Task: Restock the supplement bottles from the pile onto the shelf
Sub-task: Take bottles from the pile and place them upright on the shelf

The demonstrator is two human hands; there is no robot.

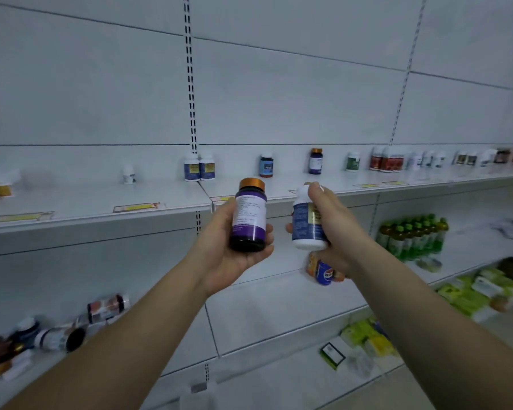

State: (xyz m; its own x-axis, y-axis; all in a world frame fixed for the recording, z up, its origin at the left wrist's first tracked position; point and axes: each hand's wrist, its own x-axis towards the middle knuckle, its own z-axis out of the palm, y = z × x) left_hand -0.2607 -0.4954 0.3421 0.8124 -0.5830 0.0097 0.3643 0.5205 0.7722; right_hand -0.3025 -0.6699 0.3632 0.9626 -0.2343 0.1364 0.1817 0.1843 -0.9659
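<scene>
My left hand (234,255) holds a dark purple bottle (248,214) with a gold cap, upright, in front of the upper shelf (95,202). My right hand (332,220) grips a white bottle (305,220) with a blue and gold label, thumb on its cap. On the upper shelf stand two matching white-and-blue bottles (199,167), a blue-label bottle (266,165) and a matching purple bottle (315,161). A pile of bottles (57,329) lies on the lower shelf at the left.
More bottles (421,159) line the upper shelf to the right. An orange and blue bottle (323,270) lies on the lower shelf below my right hand. Green drink bottles (412,235) and green boxes (468,294) fill the right side. Yellow price tags (138,207) mark the shelf edge.
</scene>
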